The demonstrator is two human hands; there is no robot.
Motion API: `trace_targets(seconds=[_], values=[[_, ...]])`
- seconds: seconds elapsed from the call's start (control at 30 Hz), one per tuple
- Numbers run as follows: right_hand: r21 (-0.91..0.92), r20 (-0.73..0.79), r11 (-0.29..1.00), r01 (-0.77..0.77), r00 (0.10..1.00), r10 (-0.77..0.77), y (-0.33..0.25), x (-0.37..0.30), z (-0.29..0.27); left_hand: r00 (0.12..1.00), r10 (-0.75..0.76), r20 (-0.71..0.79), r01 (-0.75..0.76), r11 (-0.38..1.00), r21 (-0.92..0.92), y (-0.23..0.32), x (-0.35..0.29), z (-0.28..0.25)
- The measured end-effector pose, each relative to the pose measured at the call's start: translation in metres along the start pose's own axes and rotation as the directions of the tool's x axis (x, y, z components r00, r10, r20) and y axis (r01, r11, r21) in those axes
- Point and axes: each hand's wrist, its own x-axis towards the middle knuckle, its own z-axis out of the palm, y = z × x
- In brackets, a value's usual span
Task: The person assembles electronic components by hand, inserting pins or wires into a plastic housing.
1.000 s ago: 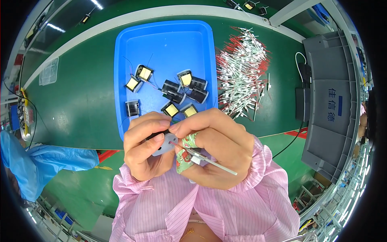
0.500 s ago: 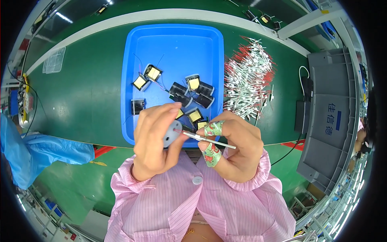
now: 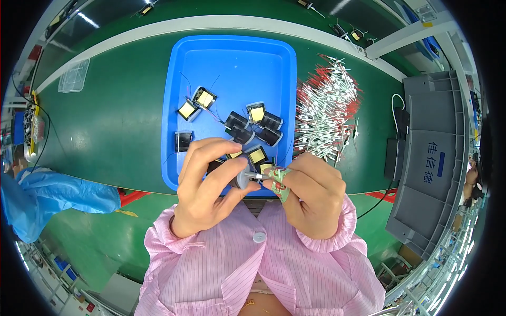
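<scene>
Over the near edge of a blue tray (image 3: 237, 63), my left hand (image 3: 201, 192) pinches a small coil part with a round grey end (image 3: 243, 178). That end faces right. My right hand (image 3: 317, 192) is closed on a thin whitish lead (image 3: 255, 175), whose tip points at the grey end; whether it touches is hard to see. Green patterned wraps cover its thumb and a finger. Several black coil parts with yellow faces lie in the tray, among them a pair (image 3: 196, 104) on the left and a group (image 3: 253, 124) in the middle.
A heap of white and red leads (image 3: 328, 113) lies right of the tray on the green table (image 3: 116, 121). A grey crate (image 3: 429, 163) stands at the far right. Clear plastic boxes (image 3: 74, 76) sit at the back left. Blue fabric (image 3: 63, 192) hangs at the left.
The coil part has turned, so its grey end now faces right. My right hand has shifted slightly right, and less of the lead shows beyond its fingers.
</scene>
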Motion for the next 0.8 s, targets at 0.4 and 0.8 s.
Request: trace_targets(seconds=[0.4,0.8], values=[[0.022,0.077,0.999,-0.025,0.997,0.023,-0.002,0.009,-0.004,0.984,-0.138,0.110,0.166,0.932,-0.322,0.000,-0.004,-0.013],[0.077,0.241,0.996,0.047,0.969,-0.064,0.005,0.003,0.007,0.971,-0.179,0.158,0.220,0.928,-0.299,0.000,-0.009,-0.003]])
